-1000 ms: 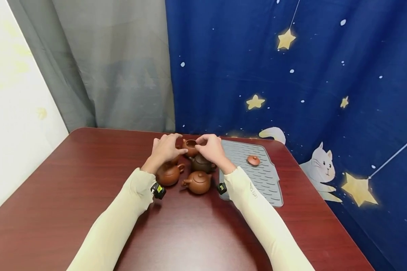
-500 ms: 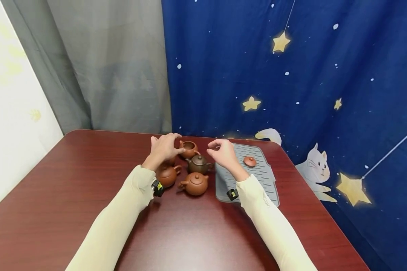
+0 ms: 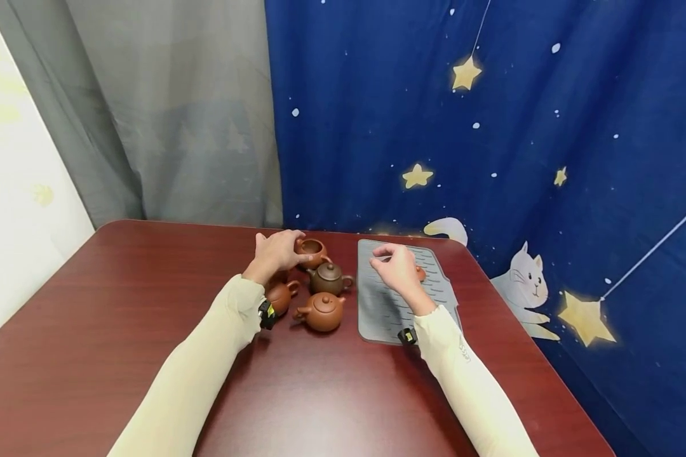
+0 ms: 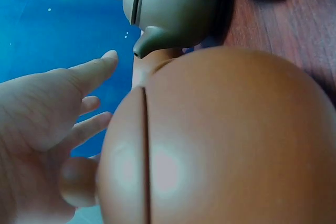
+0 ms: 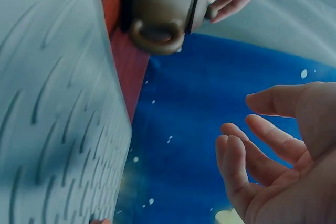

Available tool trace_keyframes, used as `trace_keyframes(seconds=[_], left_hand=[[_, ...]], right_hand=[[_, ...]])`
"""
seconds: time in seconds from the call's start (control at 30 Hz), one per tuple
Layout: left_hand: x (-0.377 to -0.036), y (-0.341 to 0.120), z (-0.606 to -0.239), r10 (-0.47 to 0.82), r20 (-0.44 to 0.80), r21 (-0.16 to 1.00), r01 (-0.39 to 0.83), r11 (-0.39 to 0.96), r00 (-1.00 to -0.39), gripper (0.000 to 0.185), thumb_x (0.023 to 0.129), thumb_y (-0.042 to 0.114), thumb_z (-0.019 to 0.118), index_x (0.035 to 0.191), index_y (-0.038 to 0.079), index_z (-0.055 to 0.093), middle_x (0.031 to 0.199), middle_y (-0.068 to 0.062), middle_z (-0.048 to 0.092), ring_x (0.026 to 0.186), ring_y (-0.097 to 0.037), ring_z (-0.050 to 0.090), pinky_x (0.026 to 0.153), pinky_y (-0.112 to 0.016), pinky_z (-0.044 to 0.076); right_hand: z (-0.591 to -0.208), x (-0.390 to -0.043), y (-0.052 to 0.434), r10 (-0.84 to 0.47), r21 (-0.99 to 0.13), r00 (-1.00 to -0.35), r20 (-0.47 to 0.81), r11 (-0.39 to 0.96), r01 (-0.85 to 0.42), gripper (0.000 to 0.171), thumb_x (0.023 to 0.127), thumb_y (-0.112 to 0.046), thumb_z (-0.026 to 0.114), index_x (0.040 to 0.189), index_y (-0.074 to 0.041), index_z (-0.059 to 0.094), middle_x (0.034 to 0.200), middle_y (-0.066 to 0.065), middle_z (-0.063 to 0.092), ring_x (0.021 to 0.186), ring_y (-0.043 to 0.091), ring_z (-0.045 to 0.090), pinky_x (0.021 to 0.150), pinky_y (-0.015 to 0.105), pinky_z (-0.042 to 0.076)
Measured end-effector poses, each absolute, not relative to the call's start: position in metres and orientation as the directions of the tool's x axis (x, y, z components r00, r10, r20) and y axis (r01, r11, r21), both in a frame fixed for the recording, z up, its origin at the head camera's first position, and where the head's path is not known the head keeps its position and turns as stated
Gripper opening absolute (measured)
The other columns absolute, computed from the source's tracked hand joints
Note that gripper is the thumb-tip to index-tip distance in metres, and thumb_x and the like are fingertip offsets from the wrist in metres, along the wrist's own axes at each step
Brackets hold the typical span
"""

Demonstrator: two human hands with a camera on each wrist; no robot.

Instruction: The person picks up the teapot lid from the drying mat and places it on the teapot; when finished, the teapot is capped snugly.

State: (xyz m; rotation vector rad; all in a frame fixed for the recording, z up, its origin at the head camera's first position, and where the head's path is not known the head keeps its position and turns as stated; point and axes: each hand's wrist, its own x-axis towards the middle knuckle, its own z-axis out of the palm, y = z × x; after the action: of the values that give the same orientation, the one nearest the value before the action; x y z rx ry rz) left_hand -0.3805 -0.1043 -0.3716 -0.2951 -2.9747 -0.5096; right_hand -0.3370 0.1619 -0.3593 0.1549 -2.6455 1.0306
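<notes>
My left hand (image 3: 277, 254) reaches over the teapots, its thumb and fingers at the near-left side of a lidless reddish-brown teapot (image 3: 311, 251). In the left wrist view its fingers are extended and a lidded brown teapot (image 4: 226, 135) fills the foreground. My right hand (image 3: 397, 268) hovers over the grey ridged mat (image 3: 374, 317), fingers loosely bent and holding nothing. A small reddish-brown lid (image 3: 421, 273) lies on the mat, partly hidden by that hand. Between the hands stands a dark olive teapot (image 3: 327, 279) with its lid on.
In front of the dark teapot stands another lidded brown teapot (image 3: 322, 312). One more brown teapot (image 3: 280, 297) is partly covered by my left wrist. The dark red table (image 3: 148, 304) extends to a grey curtain (image 3: 188, 114) and a blue starry curtain (image 3: 366, 95).
My right hand has left the lidless teapot and moved right, over the mat, carrying nothing. My left hand stays beside the lidless teapot. The head view has shifted slightly to the right.
</notes>
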Motion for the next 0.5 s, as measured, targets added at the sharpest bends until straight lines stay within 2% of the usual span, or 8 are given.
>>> trace_keyframes(seconds=[0.17,0.37,0.5], left_hand=[[-0.384,-0.099,-0.379,0.171,0.13,0.321,0.205,0.925,-0.977,0.066,0.079,0.051,0.066,0.134,0.021,0.047,0.122,-0.003,0.057,0.103,-0.024,0.054,0.081,-0.046,0.025],[-0.389,-0.097,-0.379,0.16,0.111,0.288,0.186,0.939,-0.981,0.066,0.078,0.053,0.065,0.133,0.021,0.048,0.127,-0.004,0.055,0.103,-0.026,0.053,0.08,-0.045,0.025],[-0.393,-0.101,-0.375,0.161,0.087,0.277,0.179,0.944,-0.983,0.068,0.078,0.052,0.066,0.135,0.021,0.047,0.131,-0.007,0.052,0.108,-0.028,0.052,0.082,-0.046,0.027]], right_hand=[[-0.37,-0.338,0.177,0.057,-0.625,-0.96,0.273,0.769,-0.132,0.013,0.078,-0.026,0.071,0.09,-0.019,0.071,0.091,-0.003,0.068,0.078,0.014,0.063,0.06,0.033,0.048],[-0.379,-0.347,0.193,0.101,-0.602,-0.949,0.299,0.791,-0.105,0.015,0.078,-0.021,0.07,0.09,-0.012,0.072,0.093,0.003,0.068,0.087,0.021,0.061,0.076,0.039,0.046],[-0.381,-0.352,0.202,0.113,-0.596,-0.945,0.306,0.797,-0.098,0.016,0.078,-0.02,0.07,0.091,-0.012,0.072,0.095,0.004,0.068,0.087,0.021,0.06,0.077,0.039,0.046]])
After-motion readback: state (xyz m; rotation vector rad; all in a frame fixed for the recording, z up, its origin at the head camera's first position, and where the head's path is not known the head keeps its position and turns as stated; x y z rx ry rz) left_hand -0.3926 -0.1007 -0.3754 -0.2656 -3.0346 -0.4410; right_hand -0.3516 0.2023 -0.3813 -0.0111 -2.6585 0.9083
